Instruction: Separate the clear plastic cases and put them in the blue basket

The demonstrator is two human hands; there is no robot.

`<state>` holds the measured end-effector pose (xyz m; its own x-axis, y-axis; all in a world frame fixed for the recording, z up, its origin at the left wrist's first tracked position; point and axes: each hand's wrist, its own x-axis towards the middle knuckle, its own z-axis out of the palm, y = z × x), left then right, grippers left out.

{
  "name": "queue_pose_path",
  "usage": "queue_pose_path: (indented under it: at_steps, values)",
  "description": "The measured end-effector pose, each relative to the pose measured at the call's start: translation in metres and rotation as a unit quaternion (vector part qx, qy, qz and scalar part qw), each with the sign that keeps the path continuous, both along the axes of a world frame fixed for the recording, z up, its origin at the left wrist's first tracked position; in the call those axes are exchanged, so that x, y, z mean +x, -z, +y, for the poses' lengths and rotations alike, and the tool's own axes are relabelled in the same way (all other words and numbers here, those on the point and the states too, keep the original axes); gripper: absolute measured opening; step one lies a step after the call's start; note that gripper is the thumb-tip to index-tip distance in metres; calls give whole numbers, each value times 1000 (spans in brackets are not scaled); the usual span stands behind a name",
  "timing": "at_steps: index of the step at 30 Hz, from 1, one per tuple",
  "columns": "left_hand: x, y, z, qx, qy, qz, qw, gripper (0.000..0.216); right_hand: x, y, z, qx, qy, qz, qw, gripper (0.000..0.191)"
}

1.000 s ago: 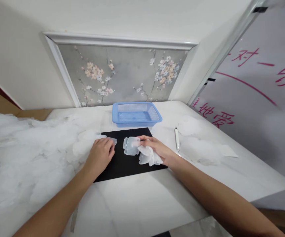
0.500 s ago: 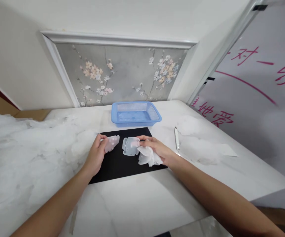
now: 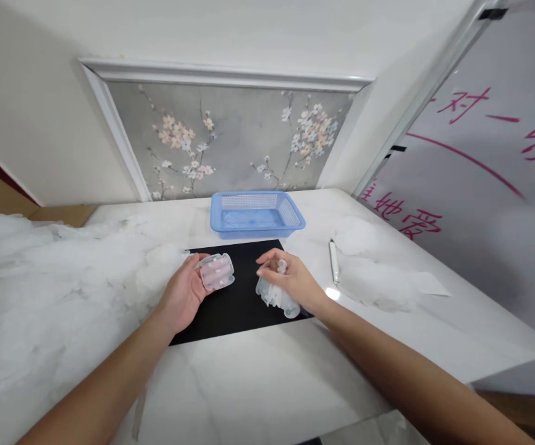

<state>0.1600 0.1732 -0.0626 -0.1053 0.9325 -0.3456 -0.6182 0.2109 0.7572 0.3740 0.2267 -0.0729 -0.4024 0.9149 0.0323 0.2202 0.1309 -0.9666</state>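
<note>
My left hand (image 3: 183, 293) holds a small translucent plastic piece (image 3: 217, 272) up over the left part of a black mat (image 3: 240, 309), fingers curled round its edge. My right hand (image 3: 290, 283) is closed on a bunch of similar translucent plastic pieces together with a white cloth (image 3: 274, 295), resting on the mat's right side. The two hands are a short way apart, with bare mat between them.
A blue plastic basket (image 3: 290, 215) stands just behind the mat. A large heap of clear plastic pieces (image 3: 54, 290) covers the table's left side, a smaller heap (image 3: 369, 272) lies right. A pen-like tool (image 3: 333, 261) lies beside the right hand. A whiteboard with red writing stands right.
My left hand picked a plastic piece from the left heap's edge and turned it face up. My right hand gathered the piece that lay on the mat into its bunch.
</note>
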Motion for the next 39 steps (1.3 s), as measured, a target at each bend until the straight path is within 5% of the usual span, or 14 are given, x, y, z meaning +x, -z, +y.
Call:
queue_pose_path:
  at_steps: [4,9,12,14,16,20,22,24,30,39]
  values:
    - [2,-4,-4,1,28,-17,999,26,-2,1,-8,149,-42,-113,981,28]
    - [8,-7,-10,13,76,-16,997,30,-7,8,-14,351,-107,-153,918,27]
    - [9,-3,-10,26,110,54,992,38,-10,9,-15,352,-99,-94,926,16]
    - [5,3,-9,66,114,211,969,37,-10,6,-15,262,-70,-57,961,13]
    - [-4,11,-5,127,85,460,875,26,-9,2,-13,117,-43,-34,992,18]
    - [-24,25,0,172,41,807,564,22,-4,-5,-7,-142,-60,32,988,29]
    - [-30,28,1,151,47,864,478,24,-3,-7,-4,-201,-74,53,975,35]
    - [-33,27,1,130,60,887,439,22,-2,-8,-3,-222,-79,61,970,38]
    - [-30,18,2,121,77,894,425,13,0,-10,0,-251,-86,74,961,46]
    - [-32,24,4,202,16,845,496,16,0,-8,1,-266,-84,94,956,51]
